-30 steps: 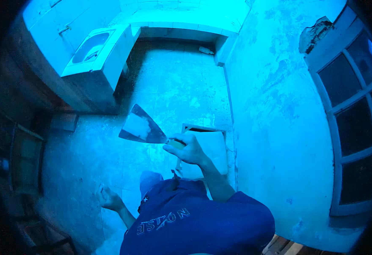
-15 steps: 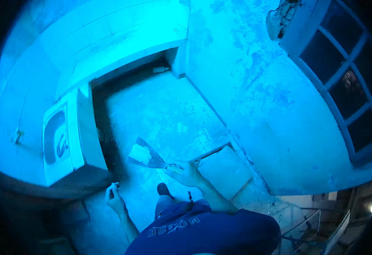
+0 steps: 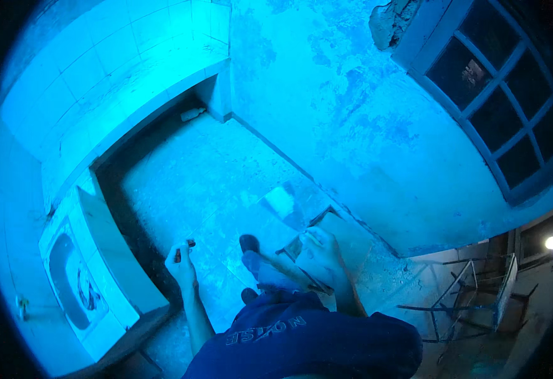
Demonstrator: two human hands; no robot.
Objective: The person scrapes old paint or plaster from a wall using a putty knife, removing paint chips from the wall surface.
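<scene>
A wide-bladed putty knife (image 3: 281, 203), blurred by motion, extends up and left from my right hand (image 3: 320, 245). My fingers are wrapped round its handle, and the blade is in the air over the floor. Out to the left, my left hand (image 3: 183, 265) is raised with thumb and fingers pinched together. A small dark piece (image 3: 191, 242) shows at its fingertips, too small to name. A square panel (image 3: 352, 243) lies on the floor beside my right hand, partly hidden by it.
A counter with a sink (image 3: 68, 278) stands at the left, a tap (image 3: 22, 307) on the wall beyond. A pale bottle (image 3: 193, 114) lies under the far counter. At the right are a paned window (image 3: 497, 95) and a metal frame (image 3: 459, 303).
My right hand has moved right with the putty knife, whose blade has swung right and up. My left hand has risen slightly. The view has turned, shifting the sink and far corner left.
</scene>
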